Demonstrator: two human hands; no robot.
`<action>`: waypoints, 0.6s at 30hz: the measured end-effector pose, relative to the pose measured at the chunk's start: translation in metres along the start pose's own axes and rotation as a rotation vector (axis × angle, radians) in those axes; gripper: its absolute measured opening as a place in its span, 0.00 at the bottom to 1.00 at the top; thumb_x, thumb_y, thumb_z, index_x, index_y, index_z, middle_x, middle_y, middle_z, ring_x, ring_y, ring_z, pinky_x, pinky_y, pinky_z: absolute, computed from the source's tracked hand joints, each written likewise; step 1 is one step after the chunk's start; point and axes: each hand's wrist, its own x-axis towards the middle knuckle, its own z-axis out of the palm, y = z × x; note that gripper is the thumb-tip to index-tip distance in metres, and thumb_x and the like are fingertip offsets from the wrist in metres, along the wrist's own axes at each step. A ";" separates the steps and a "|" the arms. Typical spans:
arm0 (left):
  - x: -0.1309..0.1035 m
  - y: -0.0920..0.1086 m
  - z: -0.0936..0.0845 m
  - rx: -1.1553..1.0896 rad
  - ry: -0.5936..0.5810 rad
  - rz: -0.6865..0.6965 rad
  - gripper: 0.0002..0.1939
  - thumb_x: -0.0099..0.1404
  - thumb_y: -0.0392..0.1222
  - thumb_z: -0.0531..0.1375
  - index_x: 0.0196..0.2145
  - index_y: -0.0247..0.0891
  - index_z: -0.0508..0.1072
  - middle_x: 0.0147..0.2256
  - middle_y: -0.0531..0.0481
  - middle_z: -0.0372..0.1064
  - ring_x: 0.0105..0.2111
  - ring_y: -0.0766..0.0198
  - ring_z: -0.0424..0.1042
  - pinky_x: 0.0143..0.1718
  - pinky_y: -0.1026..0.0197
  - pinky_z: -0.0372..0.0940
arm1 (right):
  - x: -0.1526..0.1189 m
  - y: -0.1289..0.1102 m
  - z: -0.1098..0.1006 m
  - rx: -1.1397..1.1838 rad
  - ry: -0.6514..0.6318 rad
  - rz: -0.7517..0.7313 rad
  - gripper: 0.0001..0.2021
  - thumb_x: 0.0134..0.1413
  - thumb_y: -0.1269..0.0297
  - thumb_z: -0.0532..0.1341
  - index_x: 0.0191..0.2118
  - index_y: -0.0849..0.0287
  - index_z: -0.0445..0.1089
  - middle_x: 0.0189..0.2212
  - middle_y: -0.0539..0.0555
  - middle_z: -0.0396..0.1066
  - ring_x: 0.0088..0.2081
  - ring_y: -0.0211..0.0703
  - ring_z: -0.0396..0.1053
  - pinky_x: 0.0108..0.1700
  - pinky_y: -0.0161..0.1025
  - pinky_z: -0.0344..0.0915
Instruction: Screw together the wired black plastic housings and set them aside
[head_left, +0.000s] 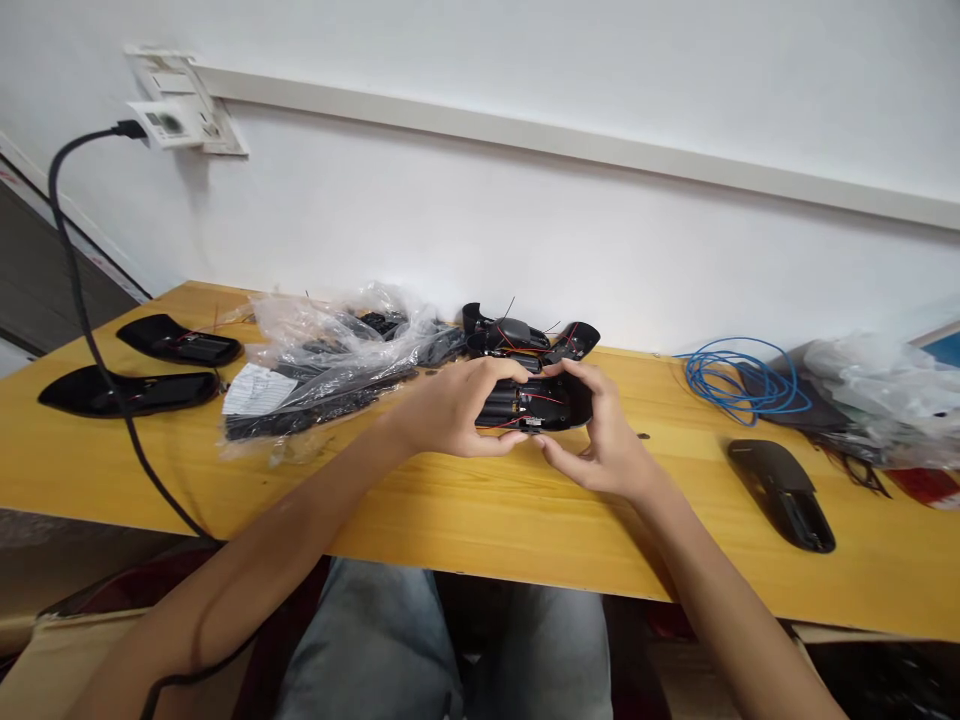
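Note:
Over the middle of the wooden table, both hands hold one black plastic housing (551, 403) with its open inside facing up. Thin red and yellow wires and dark cylindrical parts show inside it. My left hand (469, 408) grips its left end, thumb and fingers curved around the edges. At the right end, my right hand (600, 430) has its fingers on the far rim and its thumb at the near rim. The fingertips of the two hands nearly meet. Just behind the housing lie similar black parts with wires (517, 335).
Two black curved parts (180, 342) with wires lie at the table's left, crossed by a black cable (79, 300). Clear plastic bags (337, 340) hold dark pieces. Rightward are a blue cable coil (739, 380), a black device (781, 492) and white bags (877, 385). A wall stands behind.

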 end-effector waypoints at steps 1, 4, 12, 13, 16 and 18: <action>0.000 0.002 0.000 -0.028 -0.006 -0.057 0.32 0.66 0.47 0.72 0.62 0.42 0.65 0.55 0.39 0.79 0.53 0.48 0.83 0.53 0.50 0.77 | -0.001 0.000 0.002 0.028 -0.005 0.040 0.45 0.65 0.62 0.70 0.79 0.45 0.45 0.66 0.63 0.63 0.68 0.62 0.68 0.69 0.65 0.70; 0.001 0.006 -0.001 -0.105 -0.055 -0.202 0.33 0.64 0.47 0.72 0.61 0.43 0.64 0.55 0.40 0.80 0.54 0.49 0.83 0.50 0.54 0.77 | -0.004 0.001 0.008 0.144 -0.022 0.163 0.42 0.69 0.57 0.67 0.78 0.44 0.43 0.67 0.63 0.61 0.67 0.59 0.68 0.69 0.62 0.72; 0.005 0.009 -0.005 -0.186 -0.097 -0.309 0.30 0.62 0.48 0.71 0.57 0.43 0.64 0.52 0.40 0.80 0.53 0.49 0.83 0.49 0.54 0.76 | -0.004 0.005 0.017 0.225 -0.039 0.236 0.35 0.72 0.51 0.64 0.74 0.44 0.44 0.63 0.61 0.61 0.63 0.55 0.69 0.66 0.59 0.73; 0.006 0.010 -0.006 -0.190 -0.100 -0.313 0.30 0.62 0.48 0.71 0.57 0.43 0.64 0.53 0.40 0.80 0.54 0.49 0.83 0.49 0.55 0.76 | -0.004 0.005 0.017 0.229 -0.041 0.234 0.36 0.72 0.51 0.64 0.74 0.44 0.43 0.63 0.62 0.61 0.63 0.55 0.68 0.66 0.59 0.73; 0.007 0.013 -0.007 -0.207 -0.127 -0.316 0.31 0.62 0.46 0.71 0.58 0.43 0.64 0.53 0.39 0.80 0.53 0.49 0.83 0.49 0.54 0.76 | -0.004 0.005 0.016 0.246 -0.055 0.237 0.37 0.72 0.52 0.64 0.74 0.44 0.42 0.64 0.62 0.60 0.62 0.55 0.69 0.65 0.58 0.73; 0.007 0.014 -0.007 -0.219 -0.144 -0.324 0.31 0.62 0.45 0.71 0.58 0.42 0.65 0.52 0.40 0.80 0.49 0.50 0.83 0.46 0.54 0.76 | -0.004 0.005 0.016 0.246 -0.056 0.235 0.37 0.72 0.52 0.64 0.74 0.44 0.42 0.63 0.62 0.61 0.62 0.55 0.69 0.66 0.59 0.73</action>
